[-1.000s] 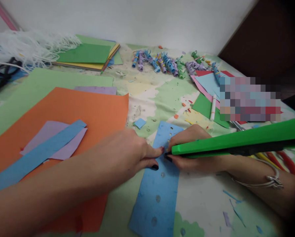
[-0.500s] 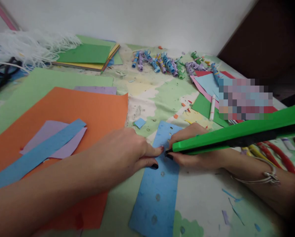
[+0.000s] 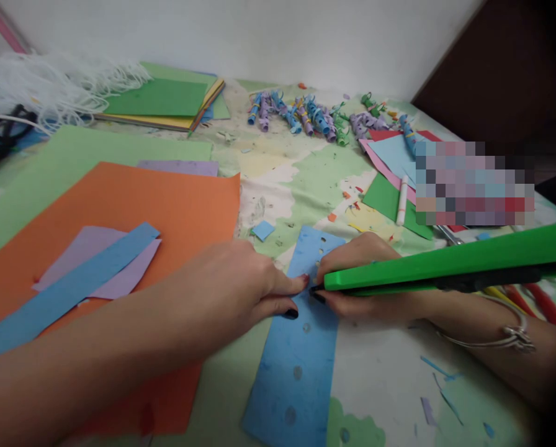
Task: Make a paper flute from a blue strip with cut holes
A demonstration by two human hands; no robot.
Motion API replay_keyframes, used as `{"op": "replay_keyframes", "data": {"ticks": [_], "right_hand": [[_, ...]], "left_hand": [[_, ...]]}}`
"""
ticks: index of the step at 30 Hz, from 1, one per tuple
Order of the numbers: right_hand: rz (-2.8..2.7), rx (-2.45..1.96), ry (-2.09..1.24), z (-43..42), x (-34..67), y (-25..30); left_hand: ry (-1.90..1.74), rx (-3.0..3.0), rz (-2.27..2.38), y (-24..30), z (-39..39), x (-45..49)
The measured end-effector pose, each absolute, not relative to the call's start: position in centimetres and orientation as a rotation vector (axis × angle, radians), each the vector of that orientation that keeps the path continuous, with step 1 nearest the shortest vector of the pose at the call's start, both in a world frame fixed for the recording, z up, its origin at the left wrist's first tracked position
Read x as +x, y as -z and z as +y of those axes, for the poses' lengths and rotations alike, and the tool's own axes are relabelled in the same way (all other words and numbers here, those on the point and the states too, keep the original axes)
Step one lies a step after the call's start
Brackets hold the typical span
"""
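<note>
A blue paper strip [image 3: 291,366] with several punched holes lies on the table in front of me. My left hand [image 3: 231,288] is closed, thumb and forefinger pinching the strip's left edge near its upper half. My right hand [image 3: 364,254] is closed around the tip of a long green tool [image 3: 445,267] that reaches in from the right, its nose sitting on the strip right against my left fingertips. A silver bracelet [image 3: 515,338] is on my right wrist.
An orange sheet [image 3: 143,205] at the left carries a blue strip [image 3: 73,288] and a lilac piece [image 3: 85,248]. Rolled paper curls [image 3: 306,118], a paper stack [image 3: 166,102], white threads [image 3: 49,87], a white marker [image 3: 402,198] and red handles [image 3: 538,304] lie around.
The far end of the green tool rose half a second ago and has dropped back down. Both hands have stayed in place on the blue strip.
</note>
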State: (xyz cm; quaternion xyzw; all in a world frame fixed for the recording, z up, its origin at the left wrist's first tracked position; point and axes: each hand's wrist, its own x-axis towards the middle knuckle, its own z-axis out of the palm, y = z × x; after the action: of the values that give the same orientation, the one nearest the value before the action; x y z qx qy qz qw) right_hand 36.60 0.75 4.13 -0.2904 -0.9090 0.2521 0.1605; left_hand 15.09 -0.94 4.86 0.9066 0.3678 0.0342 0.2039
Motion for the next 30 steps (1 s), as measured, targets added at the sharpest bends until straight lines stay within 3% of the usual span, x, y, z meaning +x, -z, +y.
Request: {"op": "replay_keyframes", "data": {"ticks": [8, 15, 30], "right_hand": [[-2.623, -0.815, -0.717, 0.84, 36.53, -4.22], [-2.646, -0.959, -0.734, 0.79, 36.92, -4.50], [-2.572, -0.814, -0.726, 0.06, 36.41, -4.27]], "left_hand": [[0.027, 2.515, 1.069, -5.57, -1.05, 15.47], [-0.042, 2.501, 1.050, -5.36, -0.98, 15.42], [-0.173, 2.555, 0.996, -5.17, -1.16, 15.08]]}}
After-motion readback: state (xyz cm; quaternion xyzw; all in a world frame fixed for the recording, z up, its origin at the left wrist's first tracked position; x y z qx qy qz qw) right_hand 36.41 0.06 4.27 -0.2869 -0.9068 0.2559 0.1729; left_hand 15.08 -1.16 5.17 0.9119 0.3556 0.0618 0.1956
